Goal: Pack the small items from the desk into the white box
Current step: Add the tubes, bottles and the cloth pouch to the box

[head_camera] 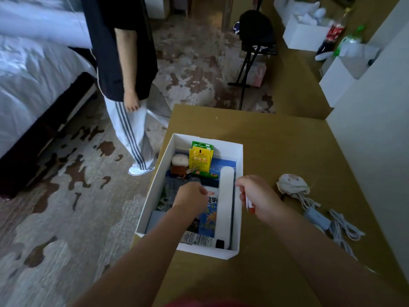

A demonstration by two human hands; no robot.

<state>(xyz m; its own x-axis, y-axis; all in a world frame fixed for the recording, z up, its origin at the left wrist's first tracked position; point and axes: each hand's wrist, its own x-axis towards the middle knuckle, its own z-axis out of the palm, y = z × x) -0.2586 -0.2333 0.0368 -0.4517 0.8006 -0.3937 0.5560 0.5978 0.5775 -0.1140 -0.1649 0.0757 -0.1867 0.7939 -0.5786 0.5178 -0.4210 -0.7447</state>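
Note:
The white box (pixel 238 196) stands open at the left edge of the tan desk (pixel 276 147). Inside lie yellow and green sachets (pixel 200 159), a long white case (pixel 225 202), a blue printed packet (pixel 209 216), a tube (pixel 197 238) and a small brown and white plush (pixel 179 166). My left hand (pixel 191 197) reaches down into the box with its fingers curled; what it holds is hidden. My right hand (pixel 254 196) hovers over the box's right wall and grips a small white and red item (pixel 249 203).
On the desk right of the box lie a crumpled white pouch (pixel 292 183), a grey-blue adapter (pixel 316 218) and coiled white cables (pixel 345 227). A person (pixel 124 52) stands by the bed (pixel 33 74) at the left. White boxes and bottles stand at the far right.

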